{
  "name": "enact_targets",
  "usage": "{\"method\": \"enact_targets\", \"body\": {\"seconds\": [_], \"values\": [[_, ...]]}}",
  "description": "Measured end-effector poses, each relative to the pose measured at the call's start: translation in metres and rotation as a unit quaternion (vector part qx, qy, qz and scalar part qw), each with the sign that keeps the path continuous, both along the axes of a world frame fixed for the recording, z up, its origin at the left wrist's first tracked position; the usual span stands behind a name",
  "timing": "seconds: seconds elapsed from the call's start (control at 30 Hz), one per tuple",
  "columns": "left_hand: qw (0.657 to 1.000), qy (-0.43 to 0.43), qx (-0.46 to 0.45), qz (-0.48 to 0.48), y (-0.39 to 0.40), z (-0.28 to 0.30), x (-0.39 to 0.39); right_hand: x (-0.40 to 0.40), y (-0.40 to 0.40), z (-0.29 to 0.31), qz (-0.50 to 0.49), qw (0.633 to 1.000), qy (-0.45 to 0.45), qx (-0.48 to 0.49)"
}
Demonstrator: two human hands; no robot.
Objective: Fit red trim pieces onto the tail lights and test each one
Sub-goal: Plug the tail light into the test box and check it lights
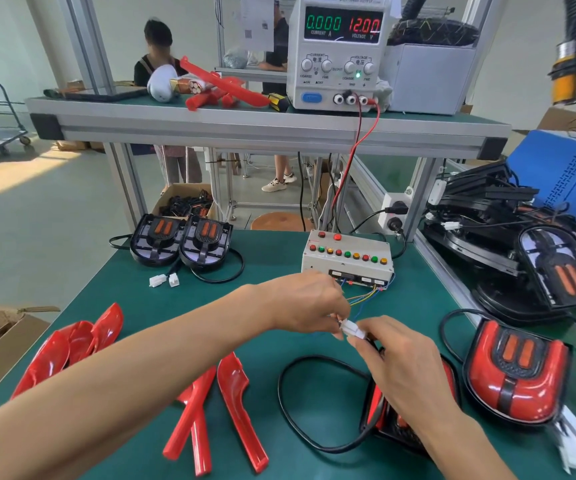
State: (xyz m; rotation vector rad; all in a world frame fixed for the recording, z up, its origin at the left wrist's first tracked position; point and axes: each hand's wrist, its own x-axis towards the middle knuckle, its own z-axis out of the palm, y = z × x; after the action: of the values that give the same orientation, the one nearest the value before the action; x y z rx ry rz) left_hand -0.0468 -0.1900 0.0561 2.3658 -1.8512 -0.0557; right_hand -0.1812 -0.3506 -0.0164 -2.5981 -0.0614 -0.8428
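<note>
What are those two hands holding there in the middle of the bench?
A white plug connector, pinched between both: the left hand at its wire end toward the tester box, the right hand at its black-cable end.

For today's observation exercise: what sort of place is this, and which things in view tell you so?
Probably a factory bench for assembling and testing tail lights. Clues: a DC power supply on the shelf, a test box with coloured buttons, and loose red trim pieces on the green bench.
</note>
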Motion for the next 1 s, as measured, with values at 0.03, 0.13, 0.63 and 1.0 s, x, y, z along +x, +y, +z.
{"method": "enact_targets", "body": {"seconds": [0.03,0.13,0.63,1.0], "values": [[1.0,0.006,-0.007,-0.003,0.001,-0.002,-0.001,0.0,0.0,-0.001,0.005,1.0,0.0,0.003],[0.998,0.027,-0.061,-0.008,0.005,-0.007,-0.003,0.0,-0.001,-0.001,0.007,1.0,0.007,0.021],[0.992,0.055,-0.111,-0.019,0.013,-0.019,-0.001,0.004,0.0,-0.003,0.037,0.999,0.019,0.014],[0.998,0.039,-0.052,0.021,0.007,-0.032,0.005,-0.006,0.013,0.008,-0.03,0.997,0.063,-0.02]]}}
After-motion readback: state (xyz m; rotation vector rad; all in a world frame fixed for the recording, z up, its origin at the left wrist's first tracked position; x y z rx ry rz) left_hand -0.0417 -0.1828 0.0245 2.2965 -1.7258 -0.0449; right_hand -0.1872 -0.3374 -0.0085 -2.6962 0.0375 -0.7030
